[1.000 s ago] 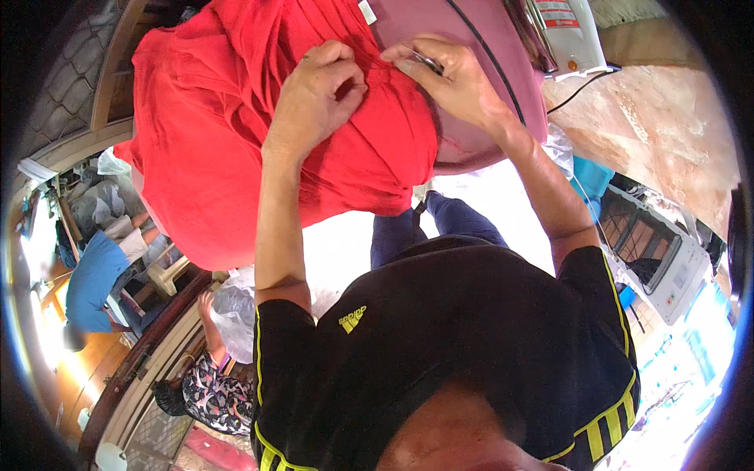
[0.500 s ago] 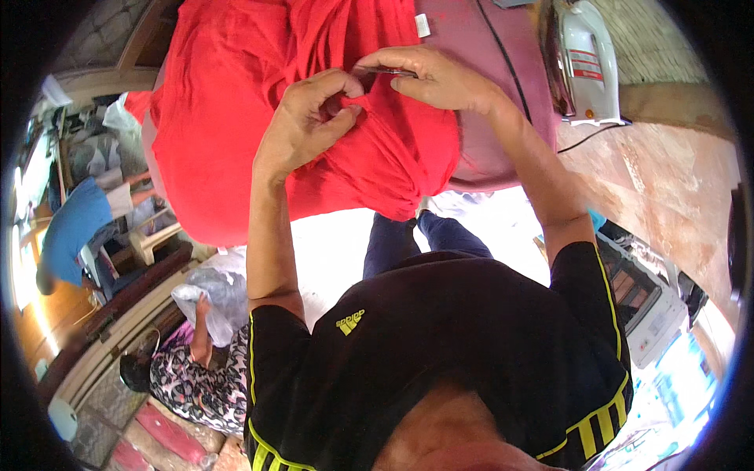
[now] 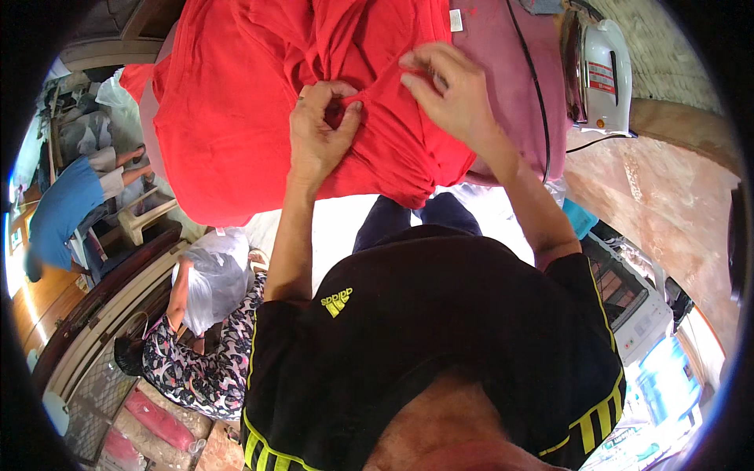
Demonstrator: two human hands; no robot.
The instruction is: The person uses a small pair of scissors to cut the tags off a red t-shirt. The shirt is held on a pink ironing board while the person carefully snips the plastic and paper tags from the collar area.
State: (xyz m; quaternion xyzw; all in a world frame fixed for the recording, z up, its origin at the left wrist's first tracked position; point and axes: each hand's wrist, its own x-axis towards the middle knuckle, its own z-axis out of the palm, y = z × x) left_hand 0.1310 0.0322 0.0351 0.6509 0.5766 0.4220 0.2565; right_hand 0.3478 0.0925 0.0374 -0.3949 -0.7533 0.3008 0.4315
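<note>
A large red cloth garment [image 3: 228, 133] lies gathered in folds in front of me. My left hand [image 3: 323, 125] pinches a fold of it between thumb and fingers near the middle. To the right, my right hand [image 3: 452, 90] is raised over the garment with its fingers curled and blurred by motion. Something dark shows inside its curl, too unclear to name. A small white label [image 3: 455, 20] sits at the garment's upper right edge.
The garment rests on a mauve padded board [image 3: 522, 102]. A white iron [image 3: 605, 74] stands upright at the right, and a black cord [image 3: 536, 78] crosses the board. At the left, one person in blue [image 3: 67, 208] bends over; another in patterned clothes [image 3: 204, 369] handles a plastic bag [image 3: 208, 290].
My right hand has drawn away from my left, to the right; a small metal tool seen in it before is no longer clear. My left hand still pinches the cloth.
</note>
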